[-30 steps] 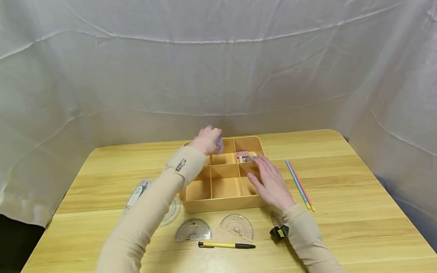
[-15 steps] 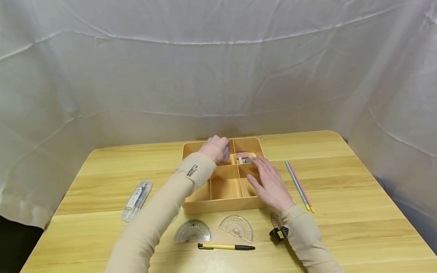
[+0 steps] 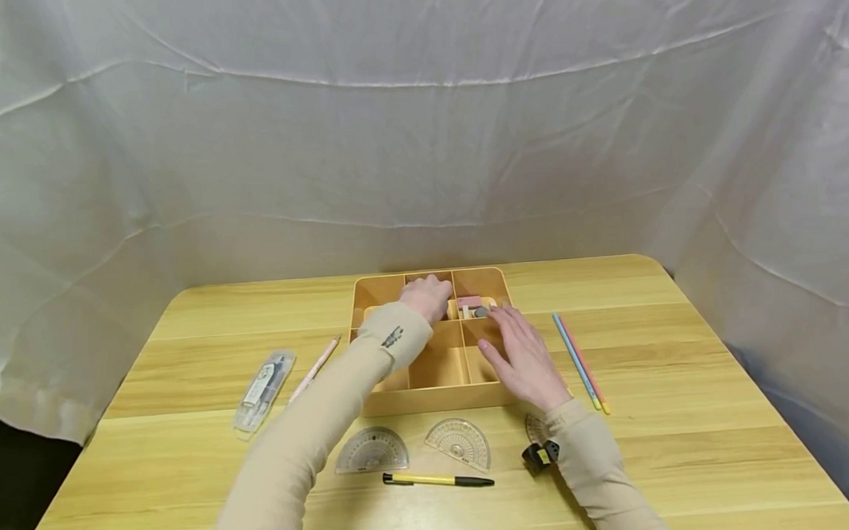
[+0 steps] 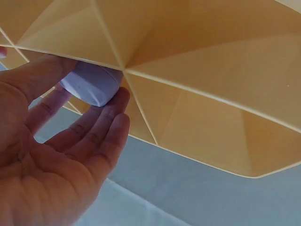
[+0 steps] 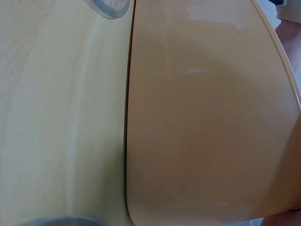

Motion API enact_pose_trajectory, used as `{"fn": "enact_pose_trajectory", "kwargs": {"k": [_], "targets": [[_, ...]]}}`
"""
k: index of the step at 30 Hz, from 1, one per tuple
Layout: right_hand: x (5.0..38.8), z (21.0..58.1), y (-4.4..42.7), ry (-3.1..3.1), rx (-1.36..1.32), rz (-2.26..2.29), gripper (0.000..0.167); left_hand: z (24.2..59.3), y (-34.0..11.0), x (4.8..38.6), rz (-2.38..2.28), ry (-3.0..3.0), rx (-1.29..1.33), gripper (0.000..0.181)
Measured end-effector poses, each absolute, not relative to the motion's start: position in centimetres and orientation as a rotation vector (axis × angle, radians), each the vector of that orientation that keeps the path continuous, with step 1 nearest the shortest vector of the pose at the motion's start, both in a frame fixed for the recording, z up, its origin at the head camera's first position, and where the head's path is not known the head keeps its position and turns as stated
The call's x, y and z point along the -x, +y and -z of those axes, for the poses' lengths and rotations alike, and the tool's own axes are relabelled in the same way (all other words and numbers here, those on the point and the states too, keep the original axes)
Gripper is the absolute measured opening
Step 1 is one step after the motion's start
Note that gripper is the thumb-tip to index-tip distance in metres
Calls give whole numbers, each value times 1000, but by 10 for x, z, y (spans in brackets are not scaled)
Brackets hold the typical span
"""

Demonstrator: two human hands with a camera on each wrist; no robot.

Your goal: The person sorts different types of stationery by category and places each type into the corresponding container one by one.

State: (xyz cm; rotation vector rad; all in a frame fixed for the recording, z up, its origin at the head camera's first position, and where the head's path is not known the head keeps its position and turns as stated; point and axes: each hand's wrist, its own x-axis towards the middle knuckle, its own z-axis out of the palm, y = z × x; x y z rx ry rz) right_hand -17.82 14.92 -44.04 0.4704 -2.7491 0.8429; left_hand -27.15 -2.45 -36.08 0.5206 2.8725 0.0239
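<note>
A tan divided box point(image 3: 431, 399) stands in the head view. My left hand point(image 3: 428, 298) reaches into its back middle compartment. In the left wrist view, that hand's thumb and fingers hold a smooth, rounded purple object point(image 4: 91, 87); its exact kind does not show, and part of it is behind a divider. My right hand point(image 3: 526, 360) lies over the box's right side with its fingers extended, touching nothing they grip. A pink block like an eraser point(image 3: 470, 301) and other small pieces lie in the back right compartment. The right wrist view shows mostly the box's outer wall point(image 5: 207, 113).
In front of the box lie a protractor point(image 3: 373, 452), a second protractor point(image 3: 459, 443) and a yellow pen point(image 3: 438, 479). Left of it are a clear case point(image 3: 264, 391) and a pink pencil point(image 3: 315, 368). A blue pencil point(image 3: 576, 357) and a red pencil point(image 3: 587, 364) lie right.
My left hand has moved right and down into the back middle compartment with the purple object. The pink pencil has come out from behind my left arm. My right hand stays put.
</note>
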Motion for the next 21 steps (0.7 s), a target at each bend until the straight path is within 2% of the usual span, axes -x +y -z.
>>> {"fn": "enact_pose_trajectory", "kwargs": {"k": [21], "targets": [[178,438,148,-2771,-468,-860,58,373,-33,278,-31,2891,-505,14]]}}
